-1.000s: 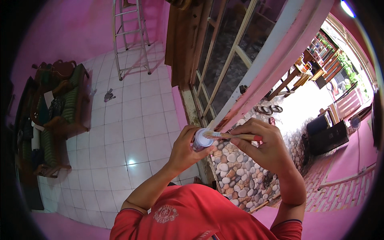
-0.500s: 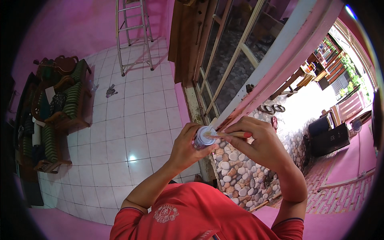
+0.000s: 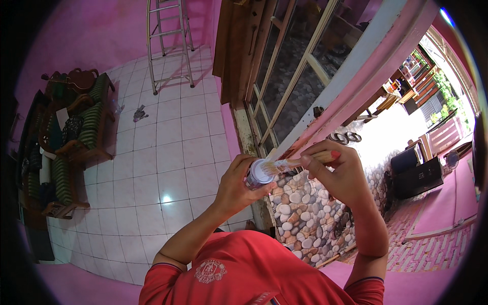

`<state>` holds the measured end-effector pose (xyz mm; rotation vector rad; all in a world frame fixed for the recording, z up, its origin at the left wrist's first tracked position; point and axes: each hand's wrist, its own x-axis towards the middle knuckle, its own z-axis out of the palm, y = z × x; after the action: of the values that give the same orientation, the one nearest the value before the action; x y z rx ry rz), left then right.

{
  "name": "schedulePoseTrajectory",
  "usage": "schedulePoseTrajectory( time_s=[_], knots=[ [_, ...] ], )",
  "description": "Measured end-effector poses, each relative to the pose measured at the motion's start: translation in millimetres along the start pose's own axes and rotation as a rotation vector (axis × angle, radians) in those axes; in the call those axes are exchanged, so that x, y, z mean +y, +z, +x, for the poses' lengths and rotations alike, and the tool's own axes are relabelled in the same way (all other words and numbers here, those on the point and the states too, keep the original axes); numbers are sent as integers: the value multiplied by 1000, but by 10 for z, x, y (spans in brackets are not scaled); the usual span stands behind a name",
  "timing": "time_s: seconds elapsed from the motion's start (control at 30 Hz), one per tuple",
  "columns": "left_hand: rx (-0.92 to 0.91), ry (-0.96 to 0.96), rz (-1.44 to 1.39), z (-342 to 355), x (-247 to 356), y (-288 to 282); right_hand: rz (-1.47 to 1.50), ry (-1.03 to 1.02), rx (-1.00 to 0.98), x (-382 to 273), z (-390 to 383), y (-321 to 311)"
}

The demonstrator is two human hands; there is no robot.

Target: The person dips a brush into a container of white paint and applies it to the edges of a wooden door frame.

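My left hand [image 3: 236, 182] is wrapped round a small cup of white paint [image 3: 260, 172], held upright in front of my chest. My right hand [image 3: 338, 175] grips a paintbrush [image 3: 294, 163] by its wooden handle, which has a red end. The brush lies nearly level, its pale bristles at the right rim of the cup. Just beyond both hands stands a door frame [image 3: 325, 109], painted partly white and partly pink, with bare reddish patches low down.
A glass-paned door [image 3: 284, 76] stands beside the frame. On the left is a wooden sofa [image 3: 89, 127] with striped cushions; a metal ladder [image 3: 170, 51] stands at the back. A grey rag [image 3: 140, 114] lies on the tiles. Sandals [image 3: 345, 137] and a black box [image 3: 419, 178] are at right.
My right hand has moved right and slightly up, drawing the brush back so that more of its bristles show at the cup's rim. My left hand and the cup have hardly moved.
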<state>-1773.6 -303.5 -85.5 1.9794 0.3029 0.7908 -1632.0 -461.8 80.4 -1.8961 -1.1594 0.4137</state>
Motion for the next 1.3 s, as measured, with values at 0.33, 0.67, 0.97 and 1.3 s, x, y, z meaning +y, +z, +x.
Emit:
schedulePoseTrajectory(
  time_s=[0.33,0.67,0.97,1.3],
  knots=[
    [-7,3,11,70,55,-5,621,285,208,551,-47,1],
    [4,15,-48,142,101,31,1074,473,355,903,-234,160],
    [12,55,18,182,134,86,1216,482,443,853,-289,182],
    [57,149,60,200,125,112,1145,48,529,431,-203,-347]
  ],
)
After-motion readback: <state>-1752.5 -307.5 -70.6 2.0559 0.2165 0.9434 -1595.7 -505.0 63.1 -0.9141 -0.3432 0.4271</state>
